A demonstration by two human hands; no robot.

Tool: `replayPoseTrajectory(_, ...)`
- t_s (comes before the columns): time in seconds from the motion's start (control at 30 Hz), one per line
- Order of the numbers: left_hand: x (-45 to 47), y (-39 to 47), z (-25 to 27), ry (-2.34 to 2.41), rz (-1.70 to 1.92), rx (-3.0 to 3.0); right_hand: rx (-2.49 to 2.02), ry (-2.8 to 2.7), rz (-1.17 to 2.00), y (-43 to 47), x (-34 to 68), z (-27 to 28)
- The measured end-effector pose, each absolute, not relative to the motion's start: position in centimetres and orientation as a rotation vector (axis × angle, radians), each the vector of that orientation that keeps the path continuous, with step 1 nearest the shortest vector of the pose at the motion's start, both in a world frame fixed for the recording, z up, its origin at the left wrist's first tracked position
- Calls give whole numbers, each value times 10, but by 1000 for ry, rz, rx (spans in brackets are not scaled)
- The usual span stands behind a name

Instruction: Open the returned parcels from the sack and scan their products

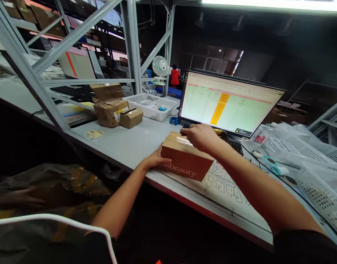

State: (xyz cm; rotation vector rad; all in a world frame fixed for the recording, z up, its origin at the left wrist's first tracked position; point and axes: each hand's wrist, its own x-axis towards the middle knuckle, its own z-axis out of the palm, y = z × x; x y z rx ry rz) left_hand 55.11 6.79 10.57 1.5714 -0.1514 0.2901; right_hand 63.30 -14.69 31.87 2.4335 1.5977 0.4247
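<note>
A brown cardboard box (pixel 185 161) printed with "beauty" lies on the white table (pixel 130 141) near its front edge. My left hand (pixel 156 160) grips the box's left end. Flat on the box's far top edge rests my right hand (pixel 202 136), fingers spread toward the left. Just behind the box a black keyboard (pixel 234 145) sits in front of a monitor (pixel 228 103) showing a spreadsheet with an orange column.
Several taped cardboard parcels (pixel 113 108) and a white basket (pixel 149 104) stand at the back left. Tape rolls (pixel 278 170), plastic bags and perforated trays (pixel 319 187) crowd the right. A grey steel rack (pixel 131 44) rises behind. A printed mat (pixel 226 187) lies under the box.
</note>
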Motion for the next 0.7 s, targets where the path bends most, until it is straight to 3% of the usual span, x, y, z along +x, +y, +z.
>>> replayPoseTrajectory(0.17, 553, 72, 101, -162, 273, 1630, 2224, 1666, 423, -88, 614, 303)
replayPoseTrajectory(0.7, 559, 76, 94, -211, 326, 1625, 2176, 1500, 380, -74, 588, 309)
